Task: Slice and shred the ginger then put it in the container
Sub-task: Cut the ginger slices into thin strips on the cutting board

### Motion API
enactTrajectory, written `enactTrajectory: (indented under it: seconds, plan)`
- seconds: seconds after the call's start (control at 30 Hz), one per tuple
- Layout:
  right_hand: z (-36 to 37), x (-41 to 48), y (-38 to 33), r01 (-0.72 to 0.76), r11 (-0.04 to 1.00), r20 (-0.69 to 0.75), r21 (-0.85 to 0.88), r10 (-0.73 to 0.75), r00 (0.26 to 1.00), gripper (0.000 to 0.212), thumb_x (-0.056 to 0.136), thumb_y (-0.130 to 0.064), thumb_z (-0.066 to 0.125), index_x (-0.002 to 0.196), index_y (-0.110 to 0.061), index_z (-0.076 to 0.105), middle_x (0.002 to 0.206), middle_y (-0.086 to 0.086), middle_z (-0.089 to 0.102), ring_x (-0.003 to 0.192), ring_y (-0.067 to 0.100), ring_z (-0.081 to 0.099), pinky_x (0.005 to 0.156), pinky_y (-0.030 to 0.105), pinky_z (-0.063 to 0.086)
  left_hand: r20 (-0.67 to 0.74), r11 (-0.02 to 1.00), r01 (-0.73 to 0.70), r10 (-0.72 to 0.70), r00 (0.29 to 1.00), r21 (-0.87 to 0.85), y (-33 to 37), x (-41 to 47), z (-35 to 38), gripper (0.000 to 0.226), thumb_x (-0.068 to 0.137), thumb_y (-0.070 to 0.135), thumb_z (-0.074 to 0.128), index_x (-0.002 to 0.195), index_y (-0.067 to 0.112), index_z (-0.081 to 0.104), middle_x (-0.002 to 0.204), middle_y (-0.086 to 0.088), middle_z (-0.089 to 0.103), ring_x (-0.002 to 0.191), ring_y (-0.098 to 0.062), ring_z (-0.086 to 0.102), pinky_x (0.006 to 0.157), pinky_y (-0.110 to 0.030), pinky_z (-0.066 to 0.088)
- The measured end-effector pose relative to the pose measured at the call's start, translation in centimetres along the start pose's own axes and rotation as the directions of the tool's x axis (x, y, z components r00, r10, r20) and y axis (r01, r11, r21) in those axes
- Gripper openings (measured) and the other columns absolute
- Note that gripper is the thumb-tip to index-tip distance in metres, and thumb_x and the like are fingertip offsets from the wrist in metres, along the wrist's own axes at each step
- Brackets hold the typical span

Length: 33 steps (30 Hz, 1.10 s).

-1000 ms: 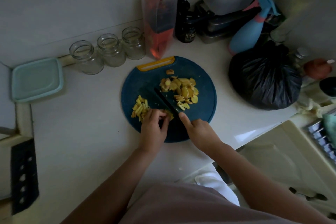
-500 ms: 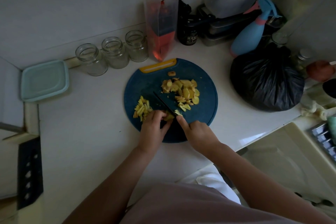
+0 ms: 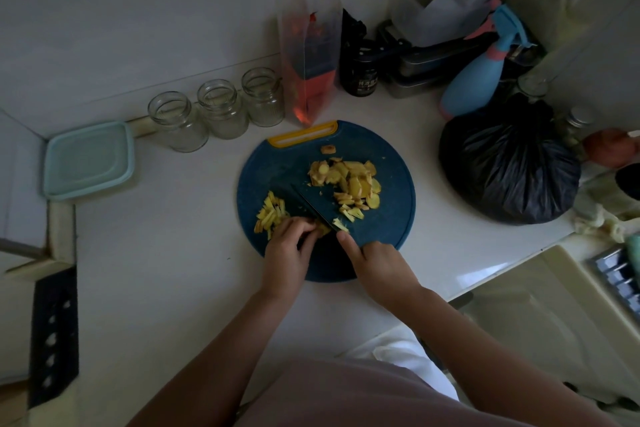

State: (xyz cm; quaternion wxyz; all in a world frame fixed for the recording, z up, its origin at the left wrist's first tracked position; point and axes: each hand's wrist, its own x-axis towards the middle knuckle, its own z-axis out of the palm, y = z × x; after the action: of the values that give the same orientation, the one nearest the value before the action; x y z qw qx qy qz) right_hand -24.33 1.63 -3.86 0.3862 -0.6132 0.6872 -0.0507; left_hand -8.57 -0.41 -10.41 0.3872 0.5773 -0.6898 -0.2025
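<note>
beside three glass jars (image 3: 221,109), the teal container (image 3: 88,159) sits lidded.

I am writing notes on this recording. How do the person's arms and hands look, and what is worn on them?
The left forearm and right forearm are bare, no sleeves in view. The left hand and right hand have no gloves; no ring, watch or bracelet shows.

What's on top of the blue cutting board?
Ginger slices, shredded strips and the knife. The left hand holds the piece being cut, mostly hiding it; the right hand covers the knife's handle.
</note>
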Motion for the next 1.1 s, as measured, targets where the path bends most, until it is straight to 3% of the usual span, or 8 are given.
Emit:
enactTrajectory:
  seconds: [0.1,0.23,0.5,0.63,0.87,1.0,1.1]
  plan:
    - [0.6,-0.2,0.6,0.005,0.999,-0.057,-0.032,-0.007,0.998,0.071,0.082,-0.072,0.018,0.058,-0.012,0.048,0.06,0.007,0.054,0.065,0.026,0.058,0.066,0.04,0.048,-0.014,0.998,0.064,-0.064,0.998,-0.029,0.3,0.1,0.0,0.012,0.078,0.0,0.074,0.082,0.006,0.064,0.083,-0.002,0.065,0.073,-0.006,0.056,0.068,-0.002,0.04]
    - [1.1,-1.0,0.7,0.043,0.996,-0.092,-0.083,-0.051,0.994,0.072,0.08,-0.072,0.014,0.059,-0.012,0.048,0.061,0.005,0.054,0.066,0.025,0.058,0.062,0.036,0.044,-0.042,0.987,0.131,-0.135,0.99,-0.09,0.5,0.3,-0.2,0.009,0.077,0.004,0.076,0.081,0.005,0.068,0.081,-0.002,0.069,0.072,-0.005,0.059,0.068,-0.003,0.042]
    - [1.3,-1.0,0.7,0.098,0.985,-0.125,-0.141,-0.116,0.985,0.087,0.073,-0.079,0.003,0.066,-0.01,0.056,0.064,0.005,0.059,0.064,0.024,0.06,0.062,0.038,0.05,-0.038,0.983,0.164,-0.168,0.985,-0.086,0.7,0.4,-0.3,0.009,0.079,0.003,0.074,0.086,0.004,0.07,0.087,-0.008,0.07,0.079,-0.017,0.066,0.07,-0.02,0.048]
    - [1.4,-1.2,0.7,0.089,0.984,-0.112,-0.154,-0.107,0.988,0.076,0.079,-0.075,0.009,0.065,-0.014,0.053,0.065,0.004,0.059,0.065,0.023,0.06,0.063,0.036,0.05,-0.023,0.984,0.164,-0.166,0.986,-0.064,0.9,0.4,-0.3,0.011,0.08,0.004,0.073,0.09,0.004,0.07,0.091,-0.008,0.07,0.084,-0.02,0.066,0.072,-0.028,0.053]
    - [1.4,-0.8,0.7,0.023,0.996,-0.045,-0.083,-0.027,0.999,0.071,0.078,-0.072,0.011,0.061,-0.014,0.047,0.059,0.003,0.05,0.067,0.025,0.059,0.067,0.039,0.05,-0.016,0.987,0.155,-0.156,0.988,-0.038,1.4,0.5,-0.5,0.008,0.078,0.0,0.074,0.079,0.005,0.068,0.083,-0.004,0.069,0.075,-0.014,0.063,0.066,-0.01,0.043]
    - [1.3,-0.9,0.3,-0.001,0.985,-0.042,-0.173,-0.006,0.999,0.066,0.085,-0.07,0.013,0.063,-0.017,0.046,0.068,0.004,0.056,0.075,0.026,0.062,0.069,0.037,0.049,-0.009,0.985,0.175,-0.175,0.985,-0.008,1.3,0.6,-0.5,0.008,0.076,-0.003,0.073,0.08,0.003,0.069,0.082,-0.008,0.07,0.076,-0.022,0.067,0.067,-0.025,0.049]
    - [1.6,-1.2,-0.1,-0.012,0.967,-0.06,-0.255,-0.004,0.998,0.064,0.089,-0.068,0.014,0.07,-0.018,0.048,0.077,0.006,0.061,0.08,0.026,0.063,0.069,0.034,0.048,-0.012,0.976,0.215,-0.215,0.977,0.02,1.4,0.6,-0.4,0.009,0.076,-0.004,0.072,0.082,0.002,0.071,0.082,-0.009,0.071,0.078,-0.024,0.068,0.067,-0.022,0.046]
